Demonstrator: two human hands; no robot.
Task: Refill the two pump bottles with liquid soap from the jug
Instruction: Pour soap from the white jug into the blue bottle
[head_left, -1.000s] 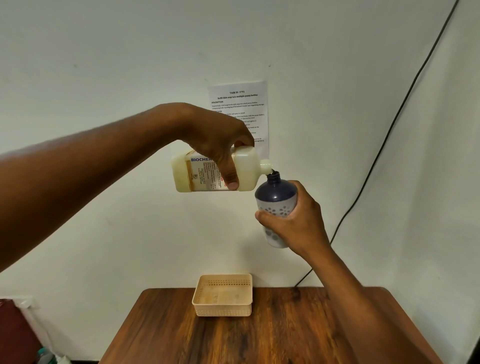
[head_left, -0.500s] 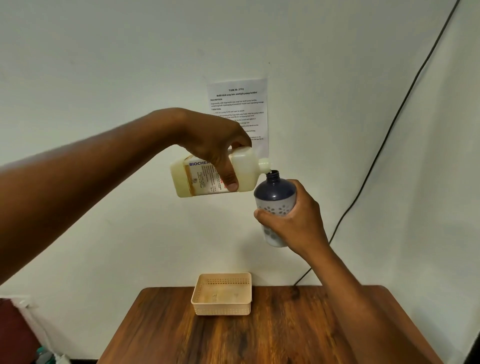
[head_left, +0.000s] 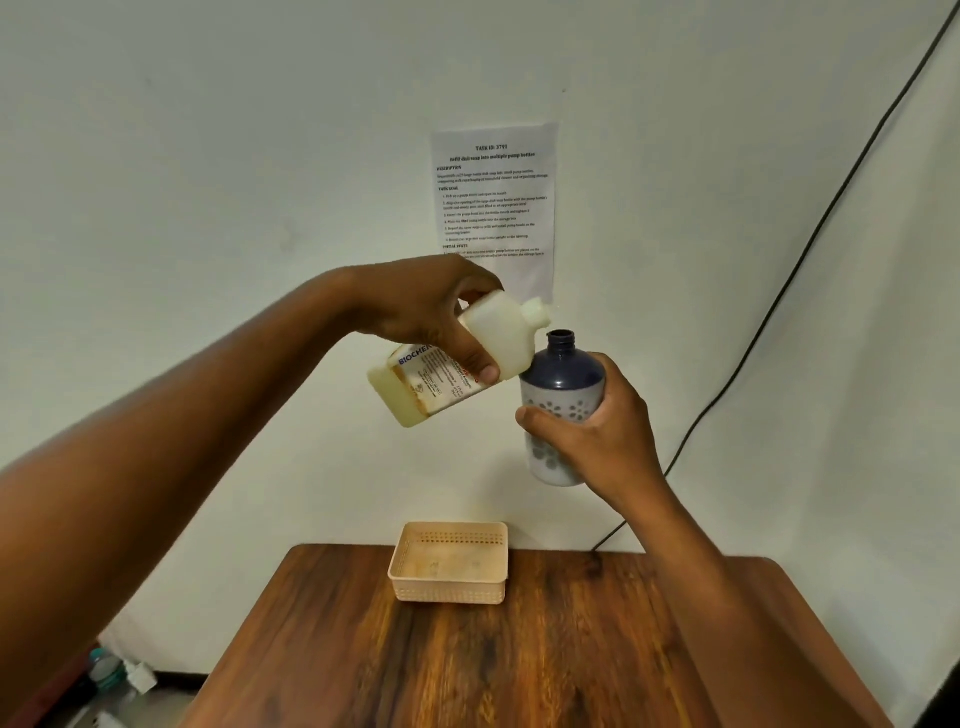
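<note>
My left hand (head_left: 431, 312) grips the cream soap jug (head_left: 498, 332) around its middle, high above the table. The jug is tilted with its open neck up and to the right, its base lower left. No soap runs from it. My right hand (head_left: 597, 431) holds a pump bottle (head_left: 563, 376), dark blue on top and white with a flower print below, upright with no pump on its open neck. The jug's shoulder touches or nearly touches the bottle's left side. A second pump bottle is not in view.
A beige perforated basket (head_left: 449, 590) sits at the back of the wooden table (head_left: 467, 665), against the white wall. A printed sheet (head_left: 496, 202) is taped to the wall. A black cable (head_left: 779, 301) runs down the right side. Items lie on the floor at lower left.
The jug has swung from nearly level, spout over the bottle's mouth, to neck-up. Its spout has lifted away from the opening. The bottle has stayed almost still in my right hand.
</note>
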